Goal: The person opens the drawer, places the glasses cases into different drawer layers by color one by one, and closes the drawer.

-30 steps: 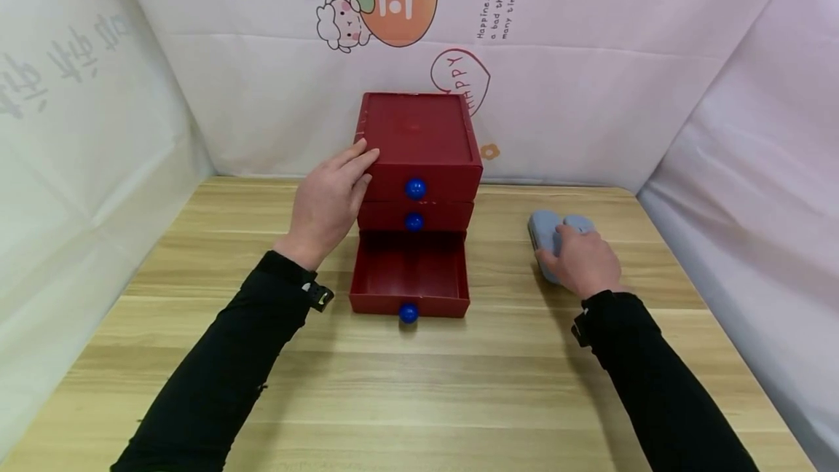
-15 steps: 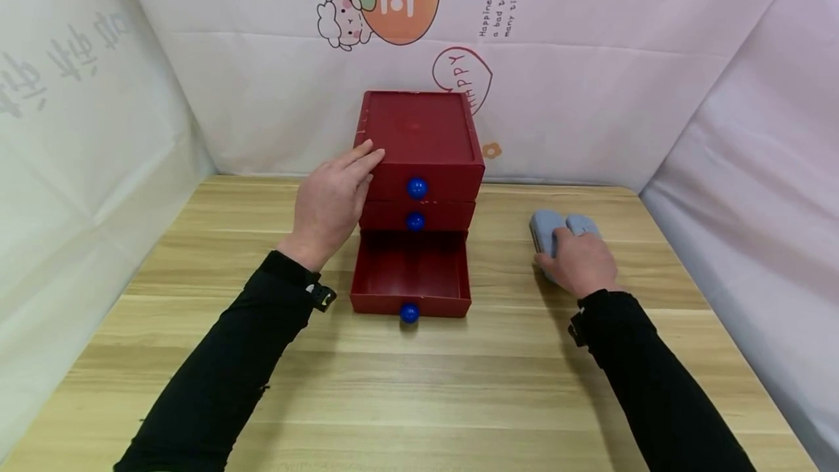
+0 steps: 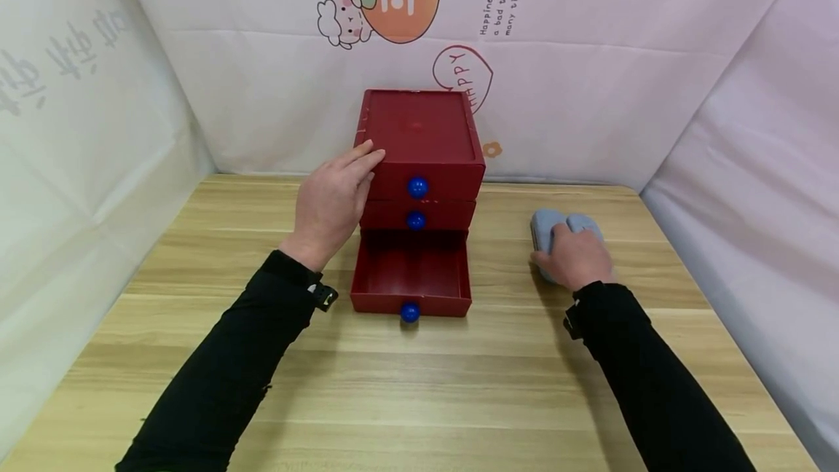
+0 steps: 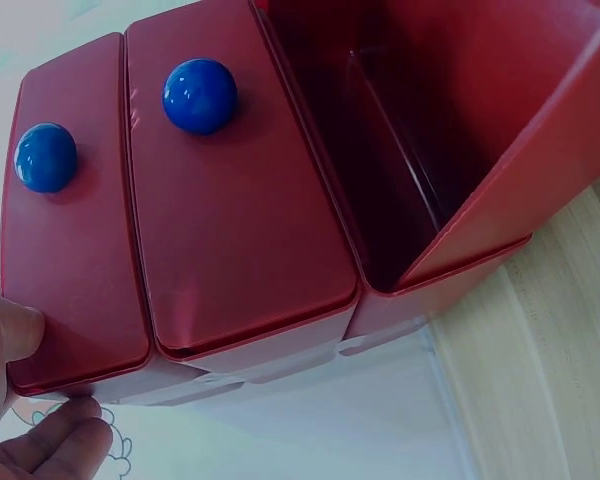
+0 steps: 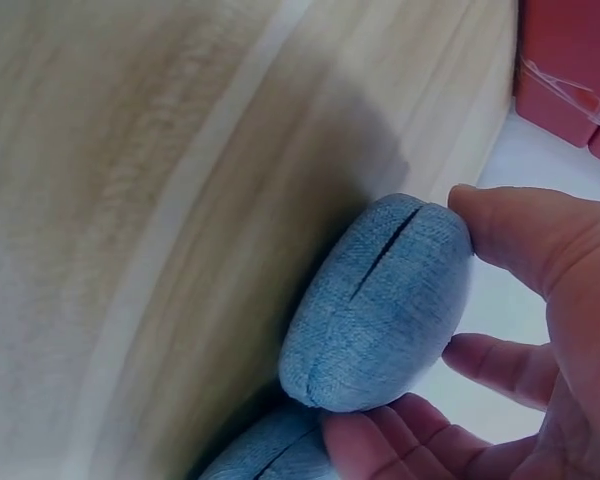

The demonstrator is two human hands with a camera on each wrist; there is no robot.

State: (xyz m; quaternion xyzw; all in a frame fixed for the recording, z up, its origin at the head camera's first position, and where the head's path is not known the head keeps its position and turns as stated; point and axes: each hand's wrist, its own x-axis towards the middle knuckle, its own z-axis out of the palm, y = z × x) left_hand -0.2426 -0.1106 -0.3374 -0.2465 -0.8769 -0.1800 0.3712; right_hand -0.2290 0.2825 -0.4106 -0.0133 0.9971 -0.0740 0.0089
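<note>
A red drawer cabinet (image 3: pixel 419 126) with blue ball knobs stands at the back of the table, its bottom drawer (image 3: pixel 413 304) pulled out and nothing visible in it. My left hand (image 3: pixel 331 202) rests on the cabinet's upper left front corner, fingers fairly straight along it and thumb (image 4: pixel 16 330) against the top drawer's front. To the right, a blue-grey fabric object (image 3: pixel 547 228) with two rounded lobes and a dark slit along each lies on the table. My right hand (image 3: pixel 580 257) holds one lobe (image 5: pixel 380 310), thumb on one side and fingers at the gap between the lobes.
The wood-grain table (image 3: pixel 419 399) meets a white printed cloth (image 3: pixel 262 93) close behind the cabinet. More cloth hangs along the left and right sides. The open drawer juts toward the front.
My right hand has shifted slightly left and settled its thumb and fingers about the fabric object's left lobe. My left hand and the drawers stay as they were.
</note>
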